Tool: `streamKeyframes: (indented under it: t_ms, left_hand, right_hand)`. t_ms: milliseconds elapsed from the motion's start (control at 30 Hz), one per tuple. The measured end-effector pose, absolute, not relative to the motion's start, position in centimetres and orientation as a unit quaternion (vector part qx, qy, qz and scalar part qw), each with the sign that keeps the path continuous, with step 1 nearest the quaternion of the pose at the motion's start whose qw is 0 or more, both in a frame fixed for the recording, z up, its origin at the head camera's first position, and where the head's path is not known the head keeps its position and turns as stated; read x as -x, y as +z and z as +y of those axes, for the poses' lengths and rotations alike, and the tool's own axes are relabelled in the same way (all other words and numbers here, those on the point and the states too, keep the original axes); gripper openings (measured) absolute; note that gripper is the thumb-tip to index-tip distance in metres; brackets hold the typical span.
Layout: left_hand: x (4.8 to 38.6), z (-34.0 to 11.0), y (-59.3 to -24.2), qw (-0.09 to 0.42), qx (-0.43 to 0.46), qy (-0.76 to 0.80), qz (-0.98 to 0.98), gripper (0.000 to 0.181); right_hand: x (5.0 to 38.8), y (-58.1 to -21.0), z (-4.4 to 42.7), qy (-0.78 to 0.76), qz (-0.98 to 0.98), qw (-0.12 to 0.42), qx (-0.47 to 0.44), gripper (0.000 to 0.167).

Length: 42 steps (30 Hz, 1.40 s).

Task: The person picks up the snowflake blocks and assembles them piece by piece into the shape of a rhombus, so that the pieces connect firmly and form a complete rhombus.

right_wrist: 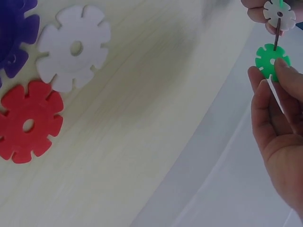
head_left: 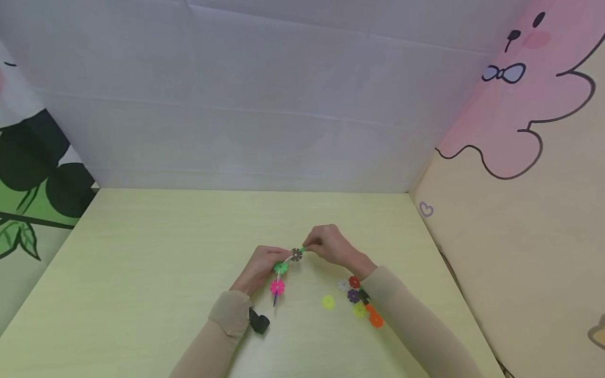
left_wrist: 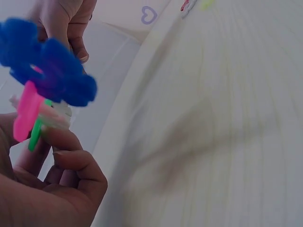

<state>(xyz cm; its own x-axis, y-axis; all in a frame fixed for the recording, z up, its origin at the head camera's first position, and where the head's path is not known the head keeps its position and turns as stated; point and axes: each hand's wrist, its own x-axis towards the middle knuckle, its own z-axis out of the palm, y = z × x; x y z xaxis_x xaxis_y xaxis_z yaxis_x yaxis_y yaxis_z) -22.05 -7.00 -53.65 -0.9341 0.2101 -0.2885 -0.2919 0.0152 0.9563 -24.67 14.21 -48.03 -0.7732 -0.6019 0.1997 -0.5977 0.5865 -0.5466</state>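
Observation:
Between the two hands runs a chain of slotted plastic snowflake discs. My left hand (head_left: 257, 268) pinches it near its middle, by a white disc (right_wrist: 286, 12). Past those fingers hang a green disc (head_left: 281, 268), a pink disc (head_left: 277, 287) and a blue disc (left_wrist: 52, 66) at the end. On the other side, a brown disc (head_left: 296, 254) joins the white one to another green disc (right_wrist: 265, 56). That end green disc is pinched between the thumb and fingers of my right hand (head_left: 333, 245). Fingers partly cover the chain's middle.
Loose discs lie on the table (head_left: 179, 252) below the right forearm: red (head_left: 354, 282), white (head_left: 343, 284), purple (head_left: 353, 295), yellow (head_left: 359, 310) and orange (head_left: 376, 319). A yellow disc (head_left: 328, 302) lies apart. A grey-white panel (head_left: 255, 131) stands behind the table.

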Motion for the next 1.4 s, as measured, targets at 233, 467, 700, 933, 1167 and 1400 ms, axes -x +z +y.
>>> streamKeyframes:
  t_ms: [233, 467, 700, 933, 1167, 1400]
  left_hand:
    - [21.87, -7.00, -53.59, 0.174, 0.044, 0.710, 0.681, 0.016]
    - [21.61, -6.87, -53.38, 0.163, 0.057, 0.704, 0.689, 0.018]
    - [21.40, -6.88, -53.14, 0.165, 0.070, 0.700, 0.691, 0.017]
    - [21.47, -7.00, -53.28, 0.163, 0.063, 0.705, 0.687, 0.016]
    - [21.36, -7.00, -53.37, 0.164, 0.055, 0.706, 0.687, 0.018]
    - [21.39, -7.15, -53.35, 0.167, 0.034, 0.700, 0.694, 0.017]
  right_hand:
    - [24.34, -48.04, 13.83, -0.294, 0.893, -0.007, 0.340, 0.004]
    - [24.41, -48.52, 13.63, -0.286, 0.893, -0.025, 0.347, 0.006]
    - [24.47, -48.70, 13.48, -0.276, 0.892, -0.025, 0.357, 0.005]
    - [24.53, -48.73, 13.43, -0.288, 0.883, -0.033, 0.370, 0.005]
    - [24.55, -48.53, 13.41, -0.294, 0.876, -0.028, 0.380, 0.006]
    - [24.72, -48.15, 13.62, -0.302, 0.874, -0.006, 0.380, 0.008]
